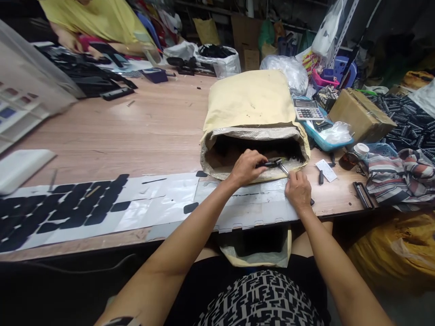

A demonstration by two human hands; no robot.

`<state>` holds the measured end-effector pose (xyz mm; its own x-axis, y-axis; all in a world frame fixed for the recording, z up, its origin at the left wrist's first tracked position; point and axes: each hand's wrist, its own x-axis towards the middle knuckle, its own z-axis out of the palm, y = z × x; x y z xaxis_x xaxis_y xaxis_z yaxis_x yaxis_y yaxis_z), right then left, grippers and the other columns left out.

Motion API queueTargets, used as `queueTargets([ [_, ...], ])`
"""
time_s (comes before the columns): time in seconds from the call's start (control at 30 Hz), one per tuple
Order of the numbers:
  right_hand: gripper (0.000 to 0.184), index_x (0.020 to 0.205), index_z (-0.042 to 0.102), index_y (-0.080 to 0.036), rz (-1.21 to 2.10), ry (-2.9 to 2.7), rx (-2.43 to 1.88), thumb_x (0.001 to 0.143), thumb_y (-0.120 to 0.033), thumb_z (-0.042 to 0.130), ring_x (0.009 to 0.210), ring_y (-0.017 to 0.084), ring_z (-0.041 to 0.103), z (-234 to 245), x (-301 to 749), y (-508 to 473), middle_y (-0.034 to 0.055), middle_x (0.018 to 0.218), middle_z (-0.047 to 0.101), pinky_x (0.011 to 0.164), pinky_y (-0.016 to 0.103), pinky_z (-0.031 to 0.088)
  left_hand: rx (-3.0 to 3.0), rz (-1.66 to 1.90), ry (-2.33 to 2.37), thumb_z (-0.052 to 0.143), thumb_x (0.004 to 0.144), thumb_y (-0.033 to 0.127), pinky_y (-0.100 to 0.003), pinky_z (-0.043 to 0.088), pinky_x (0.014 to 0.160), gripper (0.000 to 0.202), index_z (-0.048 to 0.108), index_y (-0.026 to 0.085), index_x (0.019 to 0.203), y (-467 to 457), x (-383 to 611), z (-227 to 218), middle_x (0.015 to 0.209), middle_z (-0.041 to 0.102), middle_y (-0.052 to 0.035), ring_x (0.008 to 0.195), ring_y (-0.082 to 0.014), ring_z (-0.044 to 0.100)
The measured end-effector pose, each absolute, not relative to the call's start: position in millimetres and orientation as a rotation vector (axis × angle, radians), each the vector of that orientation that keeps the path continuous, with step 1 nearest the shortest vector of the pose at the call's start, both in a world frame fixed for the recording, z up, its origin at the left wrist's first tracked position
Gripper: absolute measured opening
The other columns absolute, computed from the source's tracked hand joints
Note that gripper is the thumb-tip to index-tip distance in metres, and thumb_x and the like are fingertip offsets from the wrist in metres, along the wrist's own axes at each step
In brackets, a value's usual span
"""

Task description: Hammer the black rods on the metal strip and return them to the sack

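Your left hand (249,167) has its thumb and fingers pinched around a slim black piece, apparently plastic (271,164), at the mouth of the plump cream-yellow fabric sack (249,102). Your right hand (299,192), just in front of the sack's lower right corner, has its fingers curled around the near end of a thin, shiny metal rod (283,168); how its thumb sits is hard to make out. The rod's far end meets the black piece over the sack's lower lip. Whether either one rests on that lip, you cannot tell from this view.

Expect the black piece to be light and fairly stiff, with a smooth skin that could turn or slide under sideways force. Hold it close to where the rod meets it, so that it has little leverage to twist, and press no harder than you need, since a slim part like this might crack. The rod looks rigid and slick, and probably weighs more for its size; take it by the near end, in line with its length, and let your curled fingers stop it rolling.

The sack's wall looks soft, so its lip will likely give if you lean on it. The flat, pale sheet (253,210) in front of the sack seems a firmer place to steady your right wrist.
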<state>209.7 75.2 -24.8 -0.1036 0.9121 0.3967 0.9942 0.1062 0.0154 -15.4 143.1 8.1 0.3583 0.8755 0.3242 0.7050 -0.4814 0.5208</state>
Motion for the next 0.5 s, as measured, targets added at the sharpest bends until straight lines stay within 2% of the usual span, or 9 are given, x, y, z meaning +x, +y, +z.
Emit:
queueTargets([
  [0.1, 0.025, 0.113, 0.062, -0.018, -0.410, -2.100, -1.891, 0.093, -0.018, 0.048, 0.090, 0.025, 0.045, -23, 209, 75, 0.0101, 0.098, 0.056, 0.071, 0.033, 0.035, 2.366, 0.833, 1.199, 0.073, 0.084, 0.034, -0.035, 0.043, 0.087, 0.018, 0.074, 0.022, 0.098, 107, -18, -3, 0.093, 0.068, -0.0047, 0.092, -0.0221, 0.055],
  [0.3, 0.026, 0.115, 0.062, -0.018, -0.425, -2.099, -1.879, 0.094, -0.018, 0.047, 0.091, 0.025, 0.046, -25, 211, 75, 0.0099, 0.098, 0.056, 0.071, 0.033, 0.035, 2.227, 0.835, 1.332, 0.074, 0.083, 0.032, -0.036, 0.042, 0.085, 0.021, 0.073, 0.020, 0.101, 88, -17, -38, 0.091, 0.067, -0.0054, 0.091, -0.0228, 0.053],
  [0.5, 0.029, 0.120, 0.063, -0.018, -0.404, -2.091, -1.881, 0.097, -0.020, 0.046, 0.090, 0.024, 0.048, -25, 214, 78, 0.0101, 0.099, 0.058, 0.074, 0.032, 0.038, 2.130, 0.913, 1.296, 0.074, 0.081, 0.032, -0.036, 0.043, 0.084, 0.018, 0.074, 0.021, 0.096, 92, -20, -41, 0.087, 0.064, -0.0039, 0.091, -0.0223, 0.052],
])
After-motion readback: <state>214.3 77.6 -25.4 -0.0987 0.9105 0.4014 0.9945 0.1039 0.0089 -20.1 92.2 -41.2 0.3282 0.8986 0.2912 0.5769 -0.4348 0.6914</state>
